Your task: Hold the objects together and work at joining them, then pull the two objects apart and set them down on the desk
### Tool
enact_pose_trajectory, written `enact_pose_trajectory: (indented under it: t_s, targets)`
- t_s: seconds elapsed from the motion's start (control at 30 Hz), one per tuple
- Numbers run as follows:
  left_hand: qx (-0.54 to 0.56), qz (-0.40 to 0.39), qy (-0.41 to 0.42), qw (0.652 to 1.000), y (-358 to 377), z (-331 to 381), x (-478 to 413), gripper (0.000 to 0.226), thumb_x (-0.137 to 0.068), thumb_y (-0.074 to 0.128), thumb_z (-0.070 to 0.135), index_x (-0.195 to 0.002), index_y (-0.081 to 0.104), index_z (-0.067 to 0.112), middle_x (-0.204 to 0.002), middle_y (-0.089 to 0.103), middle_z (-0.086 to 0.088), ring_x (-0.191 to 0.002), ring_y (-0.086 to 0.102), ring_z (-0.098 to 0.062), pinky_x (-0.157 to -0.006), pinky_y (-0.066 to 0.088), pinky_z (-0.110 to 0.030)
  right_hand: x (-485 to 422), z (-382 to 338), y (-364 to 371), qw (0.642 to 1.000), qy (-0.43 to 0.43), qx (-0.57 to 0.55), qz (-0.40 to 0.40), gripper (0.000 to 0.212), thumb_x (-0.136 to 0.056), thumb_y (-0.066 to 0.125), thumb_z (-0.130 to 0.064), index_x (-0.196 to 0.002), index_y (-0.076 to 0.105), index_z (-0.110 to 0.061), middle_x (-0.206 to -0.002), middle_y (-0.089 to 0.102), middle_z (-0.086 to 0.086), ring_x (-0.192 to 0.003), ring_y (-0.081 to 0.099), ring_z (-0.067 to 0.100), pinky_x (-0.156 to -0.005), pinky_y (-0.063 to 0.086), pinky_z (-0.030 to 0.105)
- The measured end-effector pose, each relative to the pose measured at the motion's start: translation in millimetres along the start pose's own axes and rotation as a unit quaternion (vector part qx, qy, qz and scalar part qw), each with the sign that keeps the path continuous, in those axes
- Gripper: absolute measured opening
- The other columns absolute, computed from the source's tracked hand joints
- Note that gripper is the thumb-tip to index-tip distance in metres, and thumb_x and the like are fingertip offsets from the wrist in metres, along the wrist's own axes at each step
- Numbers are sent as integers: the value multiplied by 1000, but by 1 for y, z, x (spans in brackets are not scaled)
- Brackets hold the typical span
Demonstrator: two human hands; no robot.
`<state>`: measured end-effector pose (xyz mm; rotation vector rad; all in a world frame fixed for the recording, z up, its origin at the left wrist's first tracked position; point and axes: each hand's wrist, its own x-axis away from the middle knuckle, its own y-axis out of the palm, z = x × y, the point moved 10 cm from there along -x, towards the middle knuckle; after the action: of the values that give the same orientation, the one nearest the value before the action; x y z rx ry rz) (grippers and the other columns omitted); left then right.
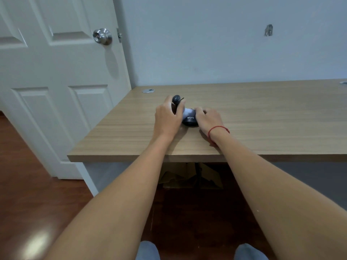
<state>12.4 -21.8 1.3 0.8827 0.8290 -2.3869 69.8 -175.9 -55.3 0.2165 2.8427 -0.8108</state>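
A small dark object (189, 119) with white lettering lies on the wooden desk (262, 117), between both hands. My left hand (168, 119) grips its left part, and a round black knob-like end (176, 99) sticks up above the fingers. My right hand (208, 117), with a red string on the wrist, curls round the object's right side. Most of the object is hidden by the fingers.
A white panelled door (56, 72) with a metal knob (102, 36) stands at the left. Round cable grommets (148, 91) sit at the desk's back edge. Cardboard (187, 175) lies under the desk. The floor is dark wood.
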Motion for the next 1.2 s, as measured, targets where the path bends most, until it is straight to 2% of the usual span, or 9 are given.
enact_pose_trajectory:
  t_s: [0.1, 0.2, 0.27, 0.4, 0.57, 0.7, 0.8, 1.1, 1.2]
  targets:
    - [-37, -9, -40, 998, 2, -11, -2, 23, -93, 57, 28, -86, 57, 7, -69, 53, -1, -65, 46, -21, -57, 27, -23, 3, -4, -1, 1000, -23, 4, 5, 37, -88, 37, -32, -59, 53, -17, -81, 63, 7, -86, 60, 29, -70, 37, 31]
    - [29, 26, -47, 998, -6, -7, -1, 25, -93, 57, 30, -81, 53, 9, -68, 58, -5, -64, 54, -22, -59, 40, -28, 5, -5, 0, 999, -32, 1, -6, 32, -87, 38, -29, -83, 68, -18, -97, 70, 8, -95, 61, 29, -79, 46, 35]
    - [50, 33, -63, 996, -9, -9, 0, 25, -92, 58, 32, -80, 51, 11, -69, 60, -7, -65, 56, -22, -59, 42, -26, 5, -7, -1, 999, -36, 2, -6, 31, -86, 38, -30, -84, 66, -18, -96, 70, 9, -96, 61, 31, -81, 46, 35]
    - [-35, 8, -108, 993, -2, -23, 1, 28, -93, 55, 31, -85, 52, 4, -79, 63, -16, -74, 58, -31, -62, 36, -30, 9, -8, 1, 999, -35, 6, -17, 28, -87, 39, -32, -87, 65, -23, -92, 66, 3, -93, 61, 26, -75, 41, 30]
    - [-42, -3, -65, 997, -1, -12, 1, 28, -93, 56, 32, -78, 47, 10, -65, 58, -6, -65, 54, -28, -58, 32, -27, 13, -7, -2, 1000, -26, -1, -14, 44, -82, 51, -46, -117, 65, -25, -120, 67, -1, -112, 60, 20, -92, 46, 31]
    - [-118, -36, -36, 992, 9, -13, -3, 18, -93, 56, 25, -95, 62, 8, -92, 69, -15, -87, 62, -33, -71, 46, -36, 18, -8, -4, 999, -31, 4, -25, 48, -84, 57, -47, -125, 59, -23, -126, 62, 1, -116, 57, 21, -94, 45, 33]
    - [-174, -52, -14, 983, 16, -17, -7, 16, -89, 58, 21, -97, 67, 11, -100, 67, -12, -97, 59, -31, -80, 46, -38, 16, -7, -5, 999, -27, 6, -16, 49, -84, 60, -45, -126, 58, -20, -127, 62, 3, -117, 57, 23, -93, 45, 32]
    - [-212, -116, -51, 969, 30, -34, -10, 23, -77, 61, 28, -85, 71, 10, -85, 71, -14, -85, 62, -35, -69, 46, -32, -12, -5, 2, 998, -9, 65, 8, 44, -91, 48, -41, -121, 59, -13, -124, 64, 9, -117, 57, 29, -101, 44, 38]
    - [-215, -132, -58, 966, 36, -44, -19, 19, -76, 58, 23, -84, 71, 11, -80, 69, -14, -81, 61, -36, -65, 44, -32, -25, -4, 3, 995, -5, 101, 7, 37, -92, 43, -41, -116, 60, -18, -114, 65, 4, -114, 58, 28, -91, 40, 33]
